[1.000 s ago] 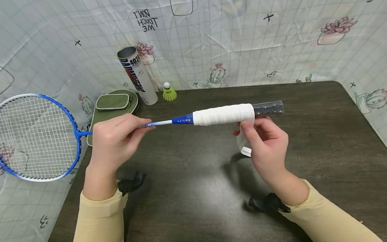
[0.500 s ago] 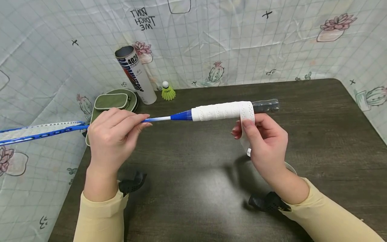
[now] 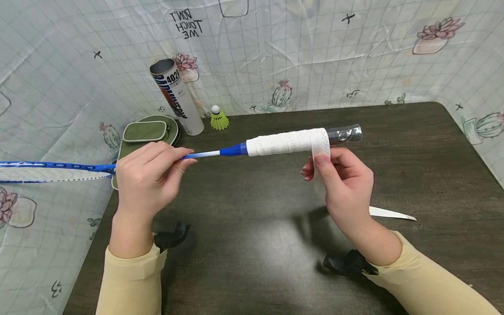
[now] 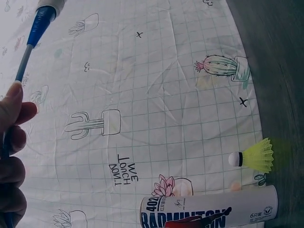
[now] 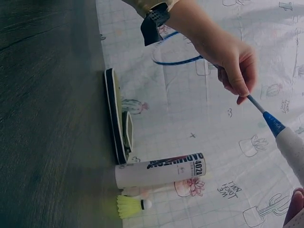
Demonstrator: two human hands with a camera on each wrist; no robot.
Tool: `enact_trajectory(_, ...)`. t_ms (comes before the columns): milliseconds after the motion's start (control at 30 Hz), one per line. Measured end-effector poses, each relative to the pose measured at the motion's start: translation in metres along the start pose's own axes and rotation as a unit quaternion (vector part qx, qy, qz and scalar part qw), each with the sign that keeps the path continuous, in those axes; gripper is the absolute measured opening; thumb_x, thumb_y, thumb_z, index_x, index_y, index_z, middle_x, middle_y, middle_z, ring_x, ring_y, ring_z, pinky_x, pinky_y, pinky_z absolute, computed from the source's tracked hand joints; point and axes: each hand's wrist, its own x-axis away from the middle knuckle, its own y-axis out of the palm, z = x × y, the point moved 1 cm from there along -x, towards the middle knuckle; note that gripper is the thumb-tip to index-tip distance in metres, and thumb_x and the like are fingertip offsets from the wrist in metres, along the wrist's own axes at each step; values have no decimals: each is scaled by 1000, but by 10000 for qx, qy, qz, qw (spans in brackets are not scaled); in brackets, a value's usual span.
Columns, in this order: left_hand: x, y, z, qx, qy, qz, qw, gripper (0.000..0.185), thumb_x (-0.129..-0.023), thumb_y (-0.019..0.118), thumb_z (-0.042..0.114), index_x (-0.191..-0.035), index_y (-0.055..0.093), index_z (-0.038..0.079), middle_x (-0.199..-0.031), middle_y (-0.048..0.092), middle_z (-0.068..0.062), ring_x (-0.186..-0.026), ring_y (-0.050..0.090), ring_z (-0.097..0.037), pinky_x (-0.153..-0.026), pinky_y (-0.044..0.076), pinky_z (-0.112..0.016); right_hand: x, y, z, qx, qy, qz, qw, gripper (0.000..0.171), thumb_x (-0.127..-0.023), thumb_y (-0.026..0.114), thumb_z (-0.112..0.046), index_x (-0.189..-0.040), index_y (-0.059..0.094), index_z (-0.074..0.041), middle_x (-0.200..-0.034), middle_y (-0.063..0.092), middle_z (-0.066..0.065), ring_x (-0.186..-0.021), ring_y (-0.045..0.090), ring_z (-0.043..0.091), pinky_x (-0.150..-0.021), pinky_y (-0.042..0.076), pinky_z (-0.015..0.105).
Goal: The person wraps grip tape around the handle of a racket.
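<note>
In the head view a blue and white badminton racket (image 3: pixel 233 149) is held level above the table. My left hand (image 3: pixel 148 177) pinches its shaft between thumb and fingers. White perforated grip tape (image 3: pixel 285 142) is wound over most of the handle; the dark butt end (image 3: pixel 344 134) is bare. My right hand (image 3: pixel 348 188) pinches the loose tape just below the handle, and a tail of it shows behind that wrist. The racket's head (image 3: pixel 55 171) appears nearly edge-on at the left. In the right wrist view the left hand (image 5: pixel 232 64) grips the shaft.
A badminton tube (image 3: pixel 177 97) stands at the back left of the dark table (image 3: pixel 252 245). Beside it are a yellow shuttlecock (image 3: pixel 218 118) and a green case (image 3: pixel 145 132). A printed cloth (image 3: pixel 315 52) hangs behind.
The racket has rolled about its shaft, its head going from face-on to nearly edge-on. The loose tape has turned with it, and its tail has swung out right of my right wrist.
</note>
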Motion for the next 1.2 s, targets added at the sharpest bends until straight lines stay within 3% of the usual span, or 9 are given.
enact_trajectory(133,2,-3,-3,10,23,-161,9999,13,-85,84,18,-92,81,7,-69,67,-4,-51,50,-15,-48,33,-31,1,1,1,-50,71,-19,10000,11,-96,59,12,-85,62,12,-75,69,11,-65,67,20,-62,57,30)
enact_trajectory(267,3,-8,-5,25,4,-261,9997,13,-82,86,13,-92,80,7,-71,69,-5,-50,47,-14,-47,33,-29,0,4,2,-39,133,-33,9999,13,-97,60,10,-85,61,12,-75,68,11,-65,67,20,-62,57,30)
enact_trajectory(467,3,-9,-4,115,-8,-75,9999,16,-75,90,7,-88,81,5,-69,70,-5,-50,43,-13,-50,32,-28,-1,6,1,-82,180,-50,9998,12,-97,61,9,-85,62,12,-75,68,10,-65,66,20,-62,57,30)
enact_trajectory(767,0,-2,-1,28,-204,203,9996,17,-74,92,8,-86,80,2,-78,67,-12,-62,57,-28,-59,39,-36,0,0,-1,174,203,-100,9996,14,-97,60,9,-85,60,14,-76,68,8,-66,66,19,-63,57,29)
enact_trajectory(933,0,-1,-2,190,-57,39,9998,15,-77,90,11,-86,81,3,-74,67,-9,-53,50,-20,-51,32,-30,2,-1,-3,52,95,-79,9999,16,-97,59,9,-82,60,12,-79,70,9,-67,67,20,-63,56,30)
enact_trajectory(1067,0,-2,-3,289,38,-148,9995,13,-81,87,14,-88,81,4,-74,69,-7,-50,49,-17,-48,32,-29,3,-2,-3,67,-86,-127,9999,17,-98,57,9,-82,58,15,-82,72,10,-71,70,22,-61,56,30)
enact_trajectory(1200,1,-2,-3,290,72,-206,9993,10,-79,86,7,-87,80,4,-74,70,-7,-51,50,-16,-48,34,-29,2,-3,-3,150,-194,-232,9994,19,-99,57,8,-85,58,21,-86,74,13,-77,74,24,-62,58,31)
